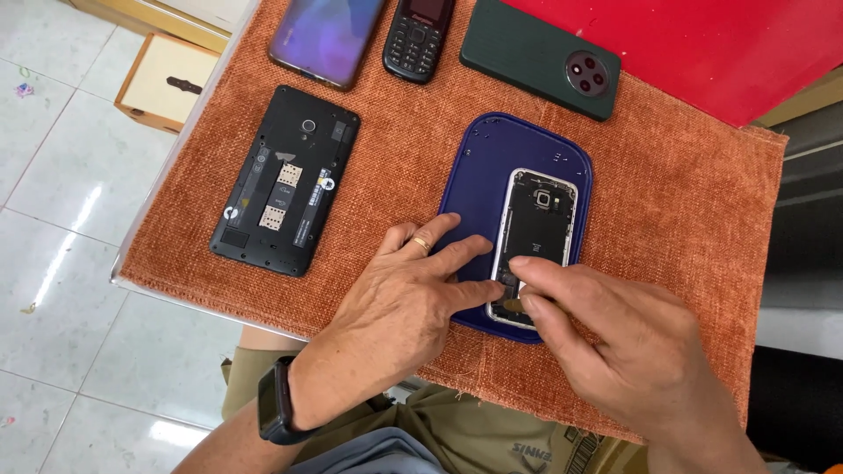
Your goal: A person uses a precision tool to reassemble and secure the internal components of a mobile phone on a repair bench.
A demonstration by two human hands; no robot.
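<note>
An opened silver-framed phone [537, 230] lies back-up, without its cover, on a dark blue mat [485, 175] on the orange cloth. My left hand [399, 298], with a ring and a black wrist band, rests on the mat, its fingertips pressing the phone's lower left edge. My right hand [615, 338] pinches at the phone's lower end with thumb and forefinger; what sits between the fingertips is too small to tell.
A black phone with its back off [285, 180] lies to the left. At the far edge sit a purple-screened phone [325, 35], a black keypad phone [418, 37] and a dark green phone [540, 57]. A red sheet [729, 53] lies far right. The table edge and a wooden box [167, 81] are left.
</note>
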